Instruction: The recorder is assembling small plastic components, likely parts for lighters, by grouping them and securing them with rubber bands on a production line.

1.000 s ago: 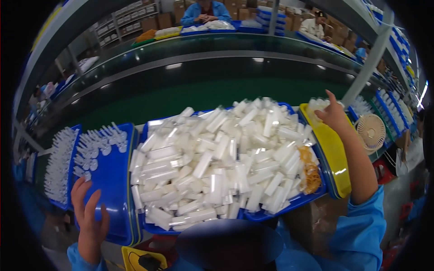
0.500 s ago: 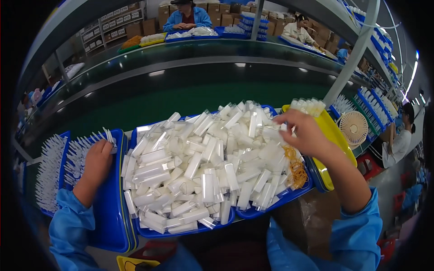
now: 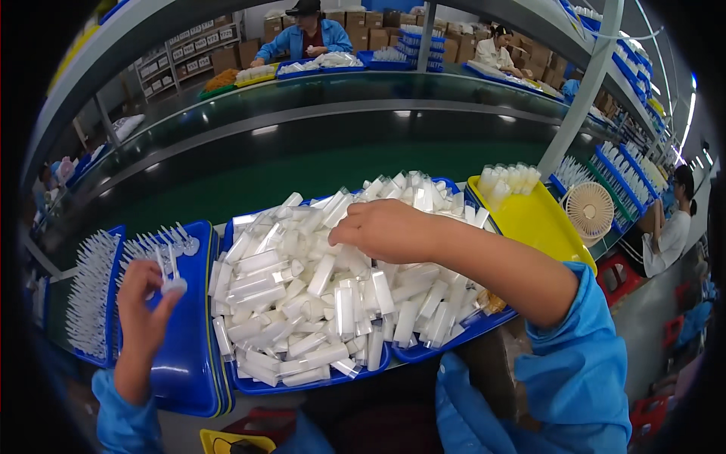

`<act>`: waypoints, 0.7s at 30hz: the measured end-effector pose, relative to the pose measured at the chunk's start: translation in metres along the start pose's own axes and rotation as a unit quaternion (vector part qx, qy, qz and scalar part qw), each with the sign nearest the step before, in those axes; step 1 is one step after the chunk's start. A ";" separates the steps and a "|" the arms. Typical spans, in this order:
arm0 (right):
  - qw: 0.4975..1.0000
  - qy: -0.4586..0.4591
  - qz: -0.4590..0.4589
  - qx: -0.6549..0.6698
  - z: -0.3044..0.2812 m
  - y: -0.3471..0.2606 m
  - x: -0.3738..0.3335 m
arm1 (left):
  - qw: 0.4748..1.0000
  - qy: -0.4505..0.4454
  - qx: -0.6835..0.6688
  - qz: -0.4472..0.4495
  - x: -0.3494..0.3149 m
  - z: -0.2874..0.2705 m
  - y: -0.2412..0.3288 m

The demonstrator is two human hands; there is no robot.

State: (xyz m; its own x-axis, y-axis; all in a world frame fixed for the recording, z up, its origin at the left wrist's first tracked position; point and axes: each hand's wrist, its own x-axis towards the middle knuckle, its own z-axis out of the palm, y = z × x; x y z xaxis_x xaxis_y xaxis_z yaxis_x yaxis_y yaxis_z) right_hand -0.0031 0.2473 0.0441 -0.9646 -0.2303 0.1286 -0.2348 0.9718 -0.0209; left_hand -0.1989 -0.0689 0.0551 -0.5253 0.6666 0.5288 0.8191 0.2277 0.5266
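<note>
My left hand point(image 3: 144, 306) is closed on a clear plastic piece with white prongs on a round base point(image 3: 174, 285), held above the empty part of a blue tray point(image 3: 178, 356). More upright pronged pieces point(image 3: 162, 240) stand at that tray's far end. My right hand point(image 3: 382, 227) reaches across the middle of a heap of white blocks in clear sleeves point(image 3: 325, 276). Its fingers are bent down together against the heap; whatever they grip is hidden. The heap fills blue trays point(image 3: 318, 382) in front of me. Rubber bands point(image 3: 493, 303) show partly beneath my right forearm.
A yellow tray point(image 3: 529, 219) with white sleeved pieces point(image 3: 508, 181) stands to the right, beside a small beige fan point(image 3: 590, 212). A grey post point(image 3: 582, 98) rises behind it. Beyond the trays runs a green conveyor belt point(image 3: 227, 178); people work across it.
My left hand has lifted a pronged piece out of the group and drawn it nearer to me. My right hand has moved left, from the heap's right side to its middle.
</note>
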 end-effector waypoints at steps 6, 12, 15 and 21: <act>0.999 -0.017 0.016 -0.047 0.003 0.011 -0.012 | 0.889 -0.016 -0.406 -0.213 -0.075 0.014 0.064; 0.935 0.128 0.243 0.225 -0.025 -0.036 -0.041 | 0.789 -0.057 -0.585 -0.181 -0.127 0.060 0.110; 0.773 0.177 0.315 0.522 -0.040 -0.083 -0.065 | 0.787 -0.099 -0.598 -0.114 -0.124 0.086 0.131; 0.559 0.222 0.292 0.744 -0.021 -0.141 -0.109 | 0.843 -0.148 -0.509 0.094 -0.117 0.110 0.149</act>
State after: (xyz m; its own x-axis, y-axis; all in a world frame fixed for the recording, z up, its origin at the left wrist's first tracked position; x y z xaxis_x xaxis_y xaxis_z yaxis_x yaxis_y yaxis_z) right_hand 0.1373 0.1365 0.0541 -0.8820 0.4596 -0.1042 -0.0544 -0.3189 -0.9462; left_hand 0.0094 -0.0348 -0.0013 -0.2045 0.8046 0.5574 0.1796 -0.5290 0.8294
